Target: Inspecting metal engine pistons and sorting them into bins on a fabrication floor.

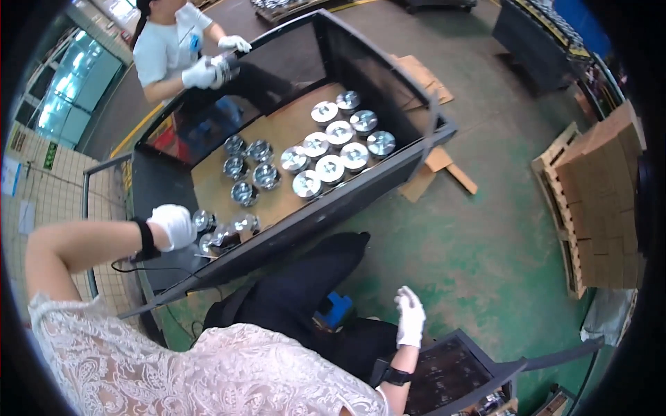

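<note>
The gloved left hand (175,227) is right beside a silver part (204,221) at the left end of the cart (374,73); I cannot tell whether its fingers pinch it or how its long axis runs. Nearby discs (330,168) face up, axes upright. The right hand (411,319) hangs apart, fingers extended, close together.
</note>
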A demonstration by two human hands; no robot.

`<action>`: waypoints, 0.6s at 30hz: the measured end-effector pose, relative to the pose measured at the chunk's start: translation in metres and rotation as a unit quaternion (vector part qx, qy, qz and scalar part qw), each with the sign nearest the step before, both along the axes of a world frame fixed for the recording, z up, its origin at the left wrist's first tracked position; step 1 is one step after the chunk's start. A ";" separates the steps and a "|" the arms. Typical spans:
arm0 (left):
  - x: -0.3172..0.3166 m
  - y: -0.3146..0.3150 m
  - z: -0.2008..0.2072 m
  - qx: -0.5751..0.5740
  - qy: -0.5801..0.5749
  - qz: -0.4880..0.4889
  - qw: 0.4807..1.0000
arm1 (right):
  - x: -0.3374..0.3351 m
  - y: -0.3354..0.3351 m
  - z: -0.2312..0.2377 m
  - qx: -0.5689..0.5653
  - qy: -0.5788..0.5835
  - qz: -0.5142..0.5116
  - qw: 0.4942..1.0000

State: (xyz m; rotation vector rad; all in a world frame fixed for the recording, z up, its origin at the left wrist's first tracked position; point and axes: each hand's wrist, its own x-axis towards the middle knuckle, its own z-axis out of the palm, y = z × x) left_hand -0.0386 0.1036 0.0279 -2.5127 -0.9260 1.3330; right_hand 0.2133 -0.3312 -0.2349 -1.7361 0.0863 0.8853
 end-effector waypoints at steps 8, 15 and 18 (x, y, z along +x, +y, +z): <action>-0.031 0.167 -0.185 -0.034 -0.088 -0.078 0.992 | -0.059 0.000 -0.007 -0.034 -0.088 -0.061 0.994; -0.089 0.211 -0.350 -0.090 -0.187 0.155 0.966 | -0.145 0.026 0.076 -0.270 -0.226 0.003 0.936; -0.093 0.196 -0.392 -0.148 -0.154 0.287 0.934 | -0.166 0.020 0.089 -0.343 -0.256 0.026 0.903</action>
